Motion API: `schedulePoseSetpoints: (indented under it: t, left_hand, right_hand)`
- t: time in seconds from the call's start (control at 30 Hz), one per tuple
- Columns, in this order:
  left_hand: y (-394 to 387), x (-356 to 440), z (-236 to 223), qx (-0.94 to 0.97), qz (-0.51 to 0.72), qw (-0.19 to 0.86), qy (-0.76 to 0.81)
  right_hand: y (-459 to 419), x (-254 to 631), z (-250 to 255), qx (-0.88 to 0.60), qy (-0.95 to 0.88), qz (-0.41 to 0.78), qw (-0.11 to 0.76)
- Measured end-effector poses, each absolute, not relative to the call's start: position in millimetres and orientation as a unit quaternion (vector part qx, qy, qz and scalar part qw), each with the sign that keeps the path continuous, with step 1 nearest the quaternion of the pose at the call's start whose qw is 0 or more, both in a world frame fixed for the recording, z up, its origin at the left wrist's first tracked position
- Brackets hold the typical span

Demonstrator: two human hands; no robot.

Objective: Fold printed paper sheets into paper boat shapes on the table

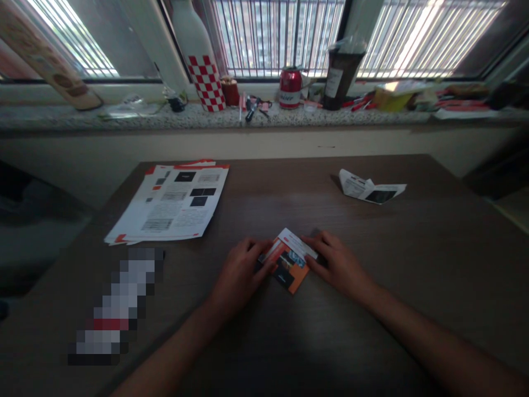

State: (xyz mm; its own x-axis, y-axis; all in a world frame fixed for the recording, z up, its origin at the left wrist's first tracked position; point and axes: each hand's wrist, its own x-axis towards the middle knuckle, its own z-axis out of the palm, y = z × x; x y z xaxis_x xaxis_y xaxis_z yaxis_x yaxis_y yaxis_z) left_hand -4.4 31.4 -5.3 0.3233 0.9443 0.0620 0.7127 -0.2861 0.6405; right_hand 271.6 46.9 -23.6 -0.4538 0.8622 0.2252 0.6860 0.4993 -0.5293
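A small folded paper point(294, 262), printed in orange, black and blue with a white strip along its upper edge, lies turned like a diamond on the dark table. My left hand point(243, 270) pinches its left corner between thumb and fingers. On the opposite side, the thumb and fingers of my right hand point(336, 267) close on the right corner. The undersides of the fingers and the back of the paper are hidden.
Printed sheets point(173, 207) are piled at the table's point(268, 193) back left. A blurred-out long object point(119, 303) lies in front of them. One folded white paper point(367, 187) stands at back right. The windowsill holds a red can point(290, 88), a checkered bottle point(206, 82) and clutter.
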Motion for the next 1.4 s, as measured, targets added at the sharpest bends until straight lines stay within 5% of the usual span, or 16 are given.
schedulePoseSetpoints:
  t: [1.4]
  left_hand:
    - [35, -4, -3, 0.753, 0.279, 0.286, 0.523]
  right_hand:
    - [49, 274, -16, -0.453, -0.810, 0.268, 0.256]
